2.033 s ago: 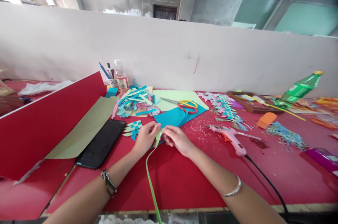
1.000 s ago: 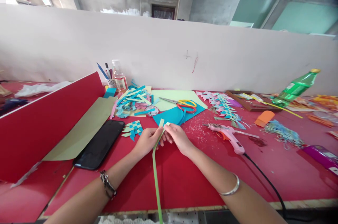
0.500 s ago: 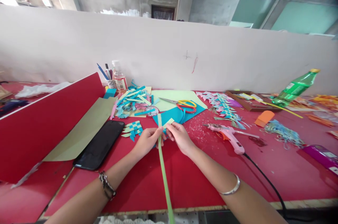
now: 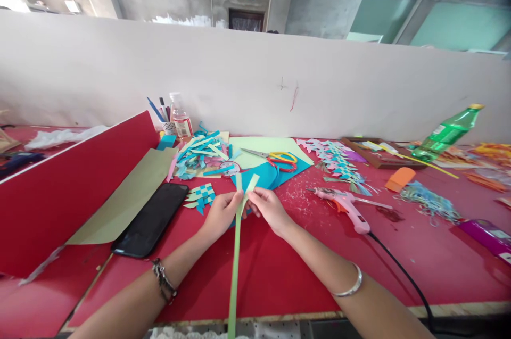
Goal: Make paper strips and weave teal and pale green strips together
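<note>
Over the red table, my left hand pinches a long light-green paper strip between thumb and fingers. The strip hangs down past the table's front edge, and a short end stands up above my thumb. Close beside it, my right hand pinches a short light-green end that slants up to the right. The two green pieces meet between my fingertips; whether they are one folded strip I cannot tell. Behind my hands lie blue paper and scissors with yellow and red handles.
A pile of cut paper strips, a woven paper piece and a black phone lie to the left. On the right are a pink glue gun with its cord, woven fish shapes and a tilted green bottle.
The hanging strip has swung left at its lower end. The short end in my right hand has turned more upright, and my right hand has shifted slightly left.
</note>
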`<state>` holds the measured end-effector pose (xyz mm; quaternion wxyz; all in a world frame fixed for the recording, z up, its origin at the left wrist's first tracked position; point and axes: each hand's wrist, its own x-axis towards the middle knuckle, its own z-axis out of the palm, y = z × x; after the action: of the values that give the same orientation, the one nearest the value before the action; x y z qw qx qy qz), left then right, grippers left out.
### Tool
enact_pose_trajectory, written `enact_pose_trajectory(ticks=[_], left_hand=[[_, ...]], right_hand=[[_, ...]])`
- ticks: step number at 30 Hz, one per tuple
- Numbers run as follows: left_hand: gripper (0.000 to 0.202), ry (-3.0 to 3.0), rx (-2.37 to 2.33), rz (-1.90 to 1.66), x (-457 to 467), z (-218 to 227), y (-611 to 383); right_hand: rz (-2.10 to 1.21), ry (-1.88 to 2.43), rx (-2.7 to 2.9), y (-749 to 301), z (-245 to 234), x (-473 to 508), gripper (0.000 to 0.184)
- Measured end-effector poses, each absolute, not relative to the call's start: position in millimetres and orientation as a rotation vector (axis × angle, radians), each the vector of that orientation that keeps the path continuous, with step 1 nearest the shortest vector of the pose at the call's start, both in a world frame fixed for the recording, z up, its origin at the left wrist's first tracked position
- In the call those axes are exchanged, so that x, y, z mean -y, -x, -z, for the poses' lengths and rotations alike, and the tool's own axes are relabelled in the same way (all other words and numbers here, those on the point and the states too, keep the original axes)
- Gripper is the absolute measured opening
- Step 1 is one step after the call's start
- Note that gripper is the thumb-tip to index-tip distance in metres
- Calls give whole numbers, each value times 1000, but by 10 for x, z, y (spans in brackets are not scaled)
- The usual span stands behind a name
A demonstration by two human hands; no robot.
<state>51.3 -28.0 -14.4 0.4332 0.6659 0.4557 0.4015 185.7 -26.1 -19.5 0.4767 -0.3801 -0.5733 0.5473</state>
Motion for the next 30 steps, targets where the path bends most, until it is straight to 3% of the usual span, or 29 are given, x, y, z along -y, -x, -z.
enact_pose_trajectory(ticks=[9, 24, 30], left_hand=[[44, -1710, -1049, -867, 287, 149, -528], [40, -1768, -1220, -1132, 293, 131, -495], [38, -1721, -1063, -912, 307, 119, -510]], right_hand=[[-1252, 934, 1385, -1878, 194, 245, 33], [-1326, 904, 1464, -1858, 183, 274, 28], [-1217, 966, 1400, -1882, 161, 266, 32]])
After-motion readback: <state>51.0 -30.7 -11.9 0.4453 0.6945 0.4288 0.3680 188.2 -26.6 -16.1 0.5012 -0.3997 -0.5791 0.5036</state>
